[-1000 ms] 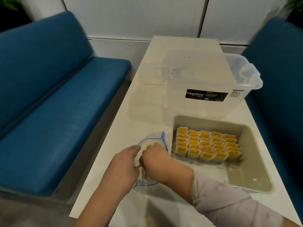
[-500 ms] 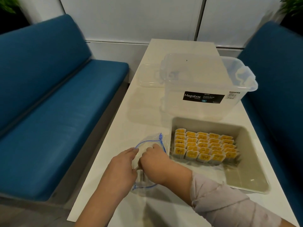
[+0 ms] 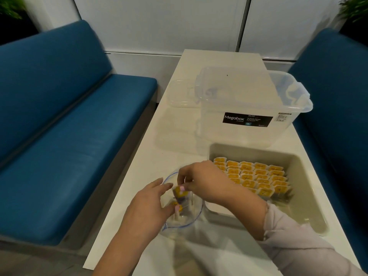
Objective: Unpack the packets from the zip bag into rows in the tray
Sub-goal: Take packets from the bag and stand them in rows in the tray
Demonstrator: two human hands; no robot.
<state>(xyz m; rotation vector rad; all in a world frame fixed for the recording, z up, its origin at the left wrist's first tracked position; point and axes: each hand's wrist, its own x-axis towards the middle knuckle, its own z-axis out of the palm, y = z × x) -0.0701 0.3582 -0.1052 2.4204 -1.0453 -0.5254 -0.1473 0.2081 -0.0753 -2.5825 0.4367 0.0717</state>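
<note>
A clear zip bag (image 3: 191, 218) with a blue zip line lies open on the white table, left of the beige tray (image 3: 310, 188). Rows of yellow-topped packets (image 3: 256, 176) stand in the tray's far part. My right hand (image 3: 207, 182) pinches one yellow packet (image 3: 180, 193) just above the bag's mouth. My left hand (image 3: 147, 206) holds the bag's left edge, thumb on it. Another yellow packet (image 3: 177, 206) shows inside the bag.
A clear Megabox storage box (image 3: 251, 108) stands behind the tray, with its clear lid (image 3: 179, 96) lying to its left. Blue benches (image 3: 59, 126) flank the white table (image 3: 159, 152) on both sides. The tray's near part holds no packets.
My right hand has come up out of the bag with a yellow packet pinched in its fingers. My left hand stays on the bag. The camera has tilted slightly.
</note>
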